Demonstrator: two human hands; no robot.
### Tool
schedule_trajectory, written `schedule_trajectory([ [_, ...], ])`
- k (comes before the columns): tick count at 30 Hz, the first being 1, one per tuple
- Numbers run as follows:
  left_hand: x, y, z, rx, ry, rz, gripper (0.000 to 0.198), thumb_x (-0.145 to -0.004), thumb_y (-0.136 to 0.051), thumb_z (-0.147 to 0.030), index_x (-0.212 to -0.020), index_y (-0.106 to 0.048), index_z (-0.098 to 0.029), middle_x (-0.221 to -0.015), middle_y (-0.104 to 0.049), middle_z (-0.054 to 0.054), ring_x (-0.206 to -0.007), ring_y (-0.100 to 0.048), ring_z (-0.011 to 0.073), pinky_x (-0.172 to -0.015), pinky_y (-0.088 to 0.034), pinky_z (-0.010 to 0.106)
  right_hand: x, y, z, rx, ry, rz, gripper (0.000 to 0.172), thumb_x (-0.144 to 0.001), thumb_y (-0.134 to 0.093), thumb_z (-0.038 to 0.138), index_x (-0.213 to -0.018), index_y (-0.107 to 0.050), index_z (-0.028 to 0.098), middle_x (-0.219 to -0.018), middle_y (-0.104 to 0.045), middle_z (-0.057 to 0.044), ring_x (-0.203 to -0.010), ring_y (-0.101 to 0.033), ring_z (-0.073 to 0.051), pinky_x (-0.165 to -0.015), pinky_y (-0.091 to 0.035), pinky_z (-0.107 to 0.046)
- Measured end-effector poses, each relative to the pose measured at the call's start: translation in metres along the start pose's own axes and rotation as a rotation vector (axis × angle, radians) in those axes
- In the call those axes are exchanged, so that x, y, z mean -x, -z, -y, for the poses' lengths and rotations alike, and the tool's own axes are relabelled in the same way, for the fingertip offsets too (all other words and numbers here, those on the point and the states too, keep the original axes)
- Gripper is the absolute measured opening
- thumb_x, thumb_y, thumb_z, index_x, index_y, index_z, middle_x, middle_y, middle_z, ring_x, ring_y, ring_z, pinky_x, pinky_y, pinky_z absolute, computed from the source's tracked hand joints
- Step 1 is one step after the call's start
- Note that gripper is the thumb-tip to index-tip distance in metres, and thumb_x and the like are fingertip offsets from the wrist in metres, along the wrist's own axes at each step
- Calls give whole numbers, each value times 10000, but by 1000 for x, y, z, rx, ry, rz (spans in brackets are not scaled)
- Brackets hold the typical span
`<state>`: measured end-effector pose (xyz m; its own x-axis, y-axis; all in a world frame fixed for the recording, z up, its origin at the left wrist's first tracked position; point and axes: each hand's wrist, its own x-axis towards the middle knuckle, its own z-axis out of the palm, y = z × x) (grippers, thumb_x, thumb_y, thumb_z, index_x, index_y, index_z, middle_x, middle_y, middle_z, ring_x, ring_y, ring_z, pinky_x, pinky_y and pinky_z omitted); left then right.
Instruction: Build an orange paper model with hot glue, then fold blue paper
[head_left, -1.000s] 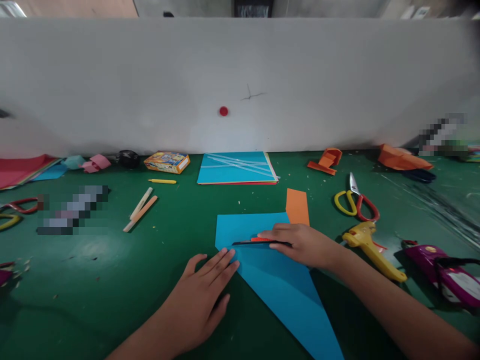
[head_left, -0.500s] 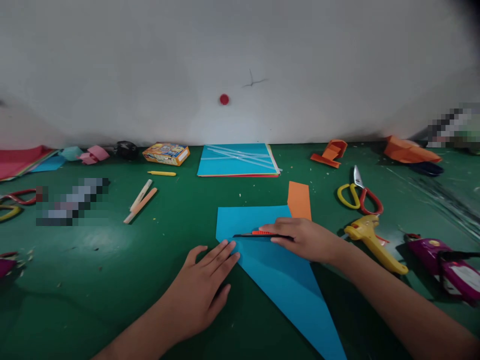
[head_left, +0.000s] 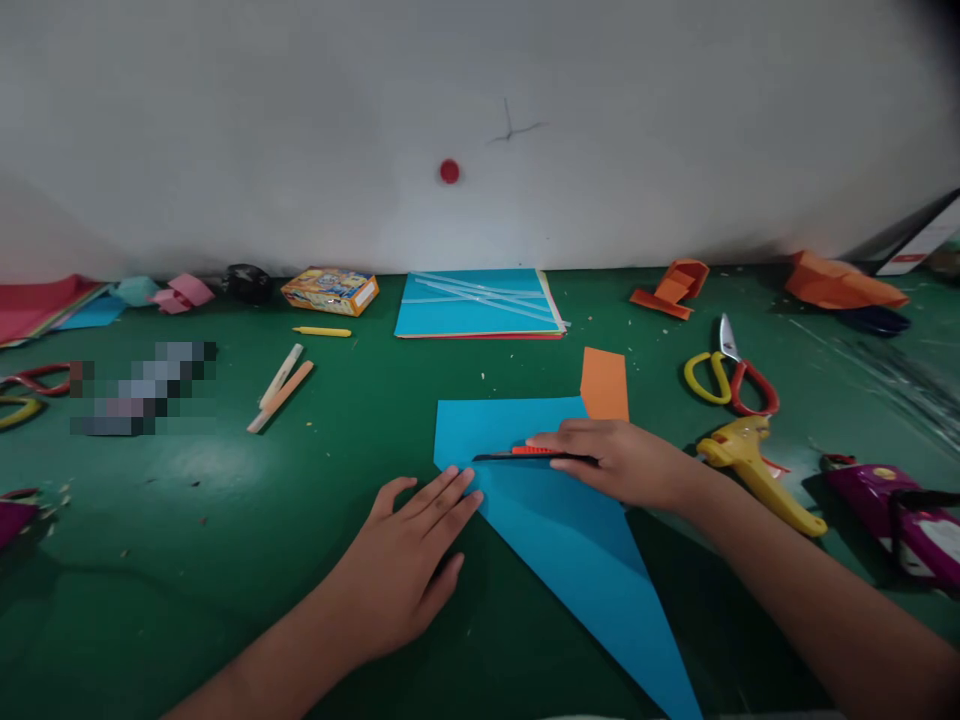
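Observation:
A blue sheet of paper (head_left: pixel 570 545) with slanted edges lies on the green table, its narrow end running toward the near edge. My left hand (head_left: pixel 420 560) rests palm down, fingers stretched out, with its fingertips on the paper's left edge. In my right hand (head_left: pixel 619 462) is a utility knife (head_left: pixel 531 451) with an orange-red part, held low and nearly flat over the sheet. Its dark tip points left, close to my left fingertips. Whether the blade touches the paper I cannot tell. An orange paper piece (head_left: pixel 604 385) lies at the sheet's upper right corner, partly behind my right hand.
Scissors (head_left: pixel 739 375), a yellow glue gun (head_left: pixel 761 470) and a purple object (head_left: pixel 889 515) lie to the right. Farther back are stacked paper sheets (head_left: pixel 469 315), a small box (head_left: pixel 330 290) and folded orange paper (head_left: pixel 671 290). Two sticks (head_left: pixel 281 388) lie on the left.
The whole view has shifted slightly, so the table's things appear higher. My hands and the knife keep nearly the same place on the blue paper.

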<state>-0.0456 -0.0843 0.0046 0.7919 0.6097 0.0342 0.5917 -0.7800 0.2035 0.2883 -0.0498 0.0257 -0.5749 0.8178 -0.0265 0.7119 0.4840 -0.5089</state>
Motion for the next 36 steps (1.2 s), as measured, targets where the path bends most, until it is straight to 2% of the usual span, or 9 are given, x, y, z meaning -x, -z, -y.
schedule_trajectory([
  [11,-2,1,-1,-10,-3,12,561,-1027,-415,-237,-1587,-384,-273,-1670,-366,56,-1514,-404,284,-1199,-316,524,1,3,-3,43,-4,21,469,-1078,-413,410,-1508,-552,282,-1144,-717,-91,-909,-677,-231,-750,-526,-331],
  [21,-4,2,-1,-63,-13,51,545,-1049,-381,-255,-1594,-358,-247,-1684,-324,59,-1524,-386,274,-1171,-320,537,2,3,-9,35,14,19,456,-1079,-421,401,-1498,-562,291,-1162,-713,-85,-936,-676,-233,-790,-530,-343],
  [36,-3,1,-1,-39,-5,27,549,-1042,-401,-244,-1590,-362,-252,-1676,-345,60,-1517,-399,271,-1184,-314,521,4,6,-8,-14,1,32,460,-1079,-418,433,-1482,-580,282,-1151,-716,-85,-933,-672,-233,-787,-513,-339],
])
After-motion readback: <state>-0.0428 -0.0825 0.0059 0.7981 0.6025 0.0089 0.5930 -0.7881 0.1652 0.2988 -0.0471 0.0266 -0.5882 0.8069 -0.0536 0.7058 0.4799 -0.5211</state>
